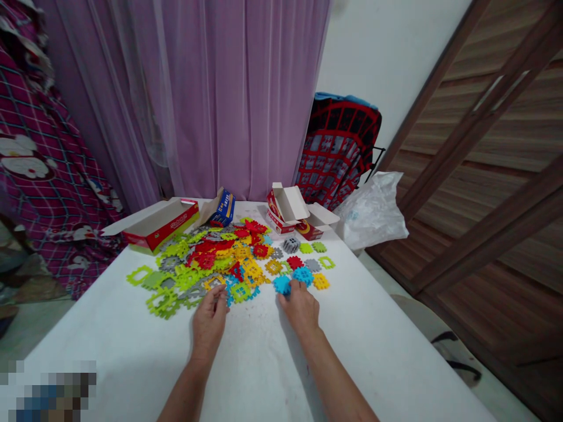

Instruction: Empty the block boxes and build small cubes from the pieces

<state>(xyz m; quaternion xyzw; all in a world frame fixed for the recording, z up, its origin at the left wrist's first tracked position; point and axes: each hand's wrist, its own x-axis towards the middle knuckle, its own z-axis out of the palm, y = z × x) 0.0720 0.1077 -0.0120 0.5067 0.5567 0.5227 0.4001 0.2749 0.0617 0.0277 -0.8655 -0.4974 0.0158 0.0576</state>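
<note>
My right hand (302, 310) has its fingers closed at a blue toothed building tile (282, 285) on the white table. Another blue tile (302, 275) lies just beyond those fingertips. My left hand (208, 325) is curled at the near edge of the pile, with thumb and fingers drawn together. Whatever may be between them is too small to make out. By its fingertips lie a green tile (240, 292) and a yellow-orange tile (214, 282). The heap of interlocking tiles (206, 258) is lime, grey, red, yellow and blue.
Open cardboard boxes stand along the back: a long red one (160, 225), a blue one (223, 208) and red-white ones (285, 211). A grey assembled block (291, 245) and several loose tiles lie at the right. A white plastic bag (373, 211) sits beyond the right edge.
</note>
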